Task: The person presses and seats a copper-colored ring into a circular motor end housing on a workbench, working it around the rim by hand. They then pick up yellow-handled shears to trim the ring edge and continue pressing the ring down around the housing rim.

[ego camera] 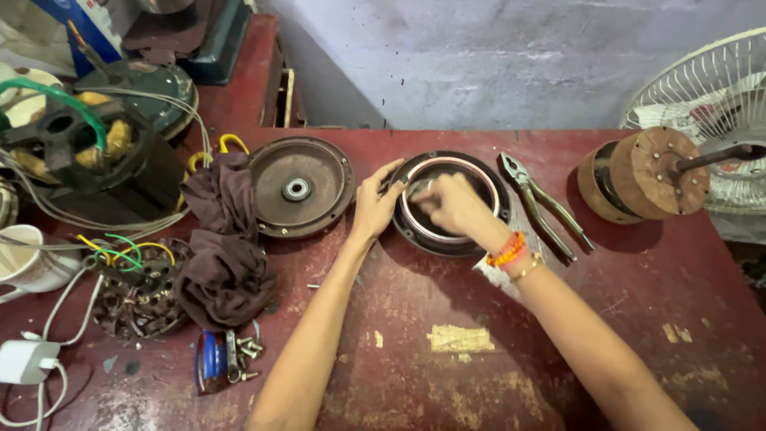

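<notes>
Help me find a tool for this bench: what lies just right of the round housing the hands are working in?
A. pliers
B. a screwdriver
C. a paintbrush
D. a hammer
A: pliers with dark handles lie on the red table just right of the round housing.

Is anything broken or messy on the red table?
The red table is worn, with paint chipped off in pale patches near the middle. A dark rag lies crumpled beside the round metal cover, and small screws lie loose near it. The round housing under both hands looks whole.
</notes>
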